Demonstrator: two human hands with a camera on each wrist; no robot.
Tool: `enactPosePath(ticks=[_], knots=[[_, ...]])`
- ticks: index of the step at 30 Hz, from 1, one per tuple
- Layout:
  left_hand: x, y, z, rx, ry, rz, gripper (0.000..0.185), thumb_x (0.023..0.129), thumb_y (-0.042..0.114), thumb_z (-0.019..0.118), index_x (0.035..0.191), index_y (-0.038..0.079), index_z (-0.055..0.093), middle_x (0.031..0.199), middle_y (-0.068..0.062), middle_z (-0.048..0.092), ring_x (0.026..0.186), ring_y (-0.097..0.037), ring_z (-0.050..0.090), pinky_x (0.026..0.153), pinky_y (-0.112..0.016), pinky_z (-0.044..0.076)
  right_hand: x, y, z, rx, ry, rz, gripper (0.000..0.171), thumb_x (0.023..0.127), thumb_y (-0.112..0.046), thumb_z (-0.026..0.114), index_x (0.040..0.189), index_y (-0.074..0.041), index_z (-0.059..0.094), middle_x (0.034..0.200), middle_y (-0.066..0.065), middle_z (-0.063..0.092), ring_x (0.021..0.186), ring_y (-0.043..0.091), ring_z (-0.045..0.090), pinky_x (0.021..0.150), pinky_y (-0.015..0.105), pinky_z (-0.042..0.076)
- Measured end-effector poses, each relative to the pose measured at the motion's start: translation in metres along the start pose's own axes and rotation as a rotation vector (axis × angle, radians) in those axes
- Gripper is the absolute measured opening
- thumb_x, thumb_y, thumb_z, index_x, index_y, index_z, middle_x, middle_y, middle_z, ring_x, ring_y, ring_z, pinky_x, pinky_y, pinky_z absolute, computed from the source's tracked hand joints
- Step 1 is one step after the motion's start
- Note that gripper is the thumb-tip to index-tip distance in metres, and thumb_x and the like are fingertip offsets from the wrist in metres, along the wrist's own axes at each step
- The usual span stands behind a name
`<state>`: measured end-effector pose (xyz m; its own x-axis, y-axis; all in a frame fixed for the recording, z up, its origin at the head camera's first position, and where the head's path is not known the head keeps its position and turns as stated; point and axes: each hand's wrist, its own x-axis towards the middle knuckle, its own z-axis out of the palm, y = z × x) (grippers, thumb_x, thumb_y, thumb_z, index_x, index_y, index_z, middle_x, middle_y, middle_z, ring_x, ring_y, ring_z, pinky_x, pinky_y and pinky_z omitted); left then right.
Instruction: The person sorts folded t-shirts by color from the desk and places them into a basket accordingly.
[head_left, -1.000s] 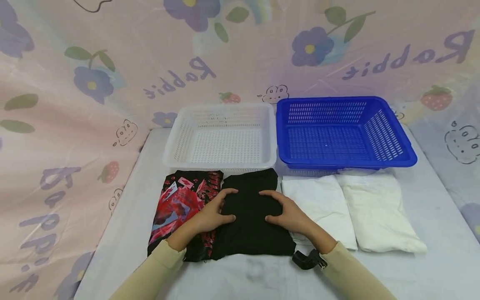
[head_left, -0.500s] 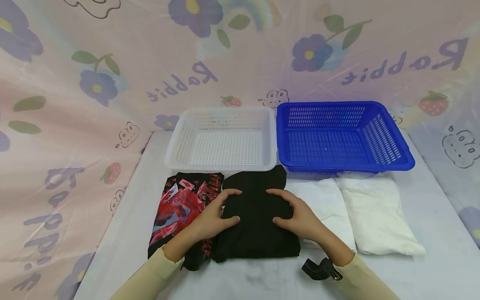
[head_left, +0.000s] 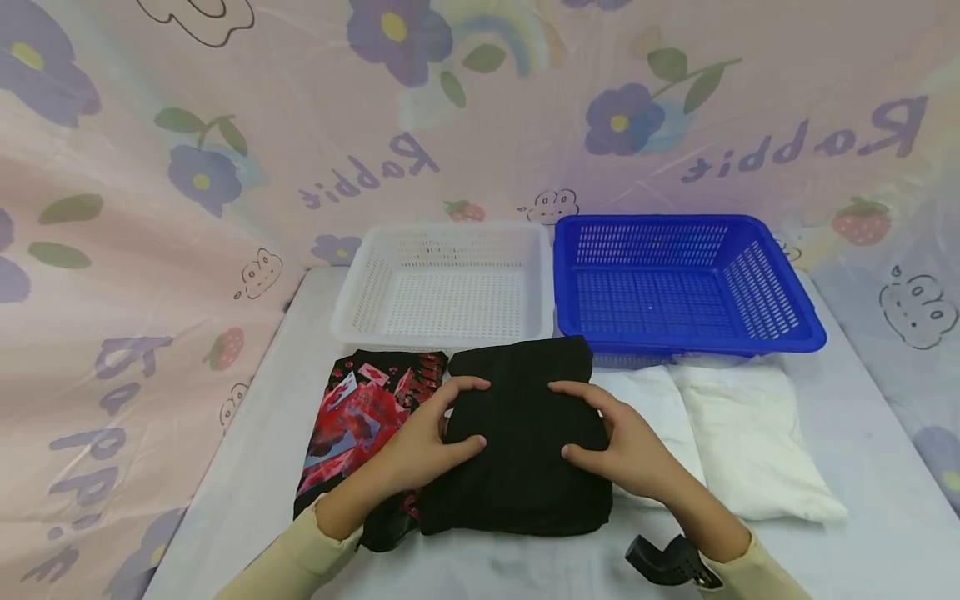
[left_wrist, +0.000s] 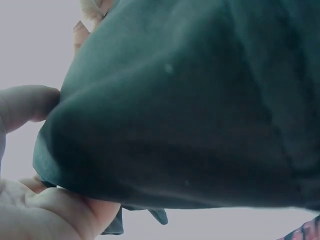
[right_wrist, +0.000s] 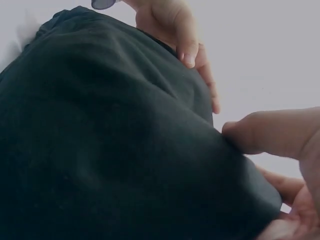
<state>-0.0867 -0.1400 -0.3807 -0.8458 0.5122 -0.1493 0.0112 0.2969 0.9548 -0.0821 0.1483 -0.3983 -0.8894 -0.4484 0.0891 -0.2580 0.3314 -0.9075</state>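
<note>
A person in pale yellow sleeves stands at a white tabletop with both hands on a folded black cloth garment. The left hand holds the garment's left edge, thumb on top and fingers curled beneath, as the left wrist view shows. The right hand holds the right edge the same way, its grip clamped on the fabric with the thumb pressing the top. The garment sits near the front middle of the tabletop, its left side overlapping a folded black and red printed garment and its right side lying over the edge of a folded white cloth. A second folded white cloth lies further right. Behind them stand a white perforated plastic basket and a blue perforated plastic basket, side by side and touching.

As I judge it, the fold could fall open if lifted, since only the side edges are held. The neighbouring pieces could also be dragged along, because the black garment overlaps both.
</note>
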Motion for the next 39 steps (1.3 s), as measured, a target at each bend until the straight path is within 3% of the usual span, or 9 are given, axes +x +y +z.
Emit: enactPosePath(ticks=[4,10,14,19,21,26,34,39], knots=[[0.000,0.011,-0.003,0.021,0.019,0.052,0.058,0.091,0.009,0.065,0.140,0.025,0.038,0.119,-0.016,0.059,0.084,-0.019,0.071,0.068,-0.032,0.059,0.002,-0.013,-0.009,-0.037,0.018,-0.027,0.067,0.080,-0.007,0.076,0.138,-0.025,0.048,0.127,0.006,0.058,0.099,0.009,0.065,0.078,0.028,0.056],[0.009,0.025,-0.014,0.076,0.063,0.134,0.058,0.089,0.007,0.066,0.138,0.024,0.040,0.130,-0.008,0.051,0.103,-0.020,0.063,0.077,-0.029,0.057,0.016,-0.031,-0.025,-0.089,0.019,-0.036,0.068,0.079,-0.007,0.076,0.138,-0.025,0.048,0.122,0.005,0.061,0.093,0.006,0.064,0.075,0.027,0.056],[0.022,0.037,-0.027,0.073,0.069,0.161,0.057,0.089,0.005,0.065,0.138,0.022,0.040,0.131,-0.008,0.048,0.104,-0.021,0.062,0.078,-0.033,0.057,0.031,-0.043,-0.039,-0.127,0.014,-0.033,0.066,0.080,-0.010,0.076,0.138,-0.023,0.049,0.115,0.008,0.064,0.075,0.007,0.064,0.072,0.025,0.056],[0.044,0.054,-0.051,0.086,0.085,0.166,0.056,0.091,0.007,0.063,0.140,0.019,0.038,0.133,-0.012,0.045,0.095,-0.025,0.065,0.073,-0.037,0.058,0.063,-0.057,-0.059,-0.125,-0.009,0.003,0.064,0.083,-0.013,0.075,0.140,-0.022,0.047,0.119,0.012,0.063,0.082,0.015,0.068,0.074,0.029,0.058],[0.052,0.060,-0.062,0.107,0.100,0.176,0.056,0.091,0.007,0.063,0.141,0.018,0.038,0.134,-0.013,0.045,0.097,-0.027,0.064,0.074,-0.038,0.057,0.077,-0.061,-0.066,-0.117,-0.020,0.006,0.064,0.083,-0.012,0.074,0.140,-0.022,0.047,0.122,0.014,0.061,0.093,0.021,0.069,0.075,0.032,0.058],[0.068,0.073,-0.086,0.144,0.135,0.177,0.058,0.091,0.006,0.063,0.142,0.014,0.037,0.134,-0.013,0.046,0.105,-0.031,0.060,0.077,-0.039,0.057,0.110,-0.070,-0.078,-0.096,-0.041,0.001,0.064,0.084,-0.007,0.072,0.142,-0.018,0.046,0.129,0.016,0.055,0.099,0.029,0.068,0.078,0.039,0.058],[0.100,0.097,-0.133,0.247,0.231,0.172,0.058,0.090,0.012,0.065,0.143,0.017,0.039,0.134,-0.012,0.047,0.111,-0.029,0.056,0.087,-0.043,0.053,0.174,-0.094,-0.093,-0.110,-0.029,-0.018,0.064,0.084,-0.006,0.071,0.141,-0.021,0.047,0.134,0.009,0.049,0.107,0.028,0.063,0.085,0.040,0.055],[0.121,0.093,-0.159,0.267,0.282,0.112,0.058,0.089,0.013,0.065,0.141,0.020,0.040,0.133,-0.012,0.048,0.113,-0.029,0.054,0.093,-0.045,0.049,0.209,-0.091,-0.093,-0.208,-0.004,-0.007,0.064,0.083,-0.016,0.074,0.140,-0.030,0.048,0.130,0.004,0.055,0.103,0.022,0.064,0.087,0.040,0.053]])
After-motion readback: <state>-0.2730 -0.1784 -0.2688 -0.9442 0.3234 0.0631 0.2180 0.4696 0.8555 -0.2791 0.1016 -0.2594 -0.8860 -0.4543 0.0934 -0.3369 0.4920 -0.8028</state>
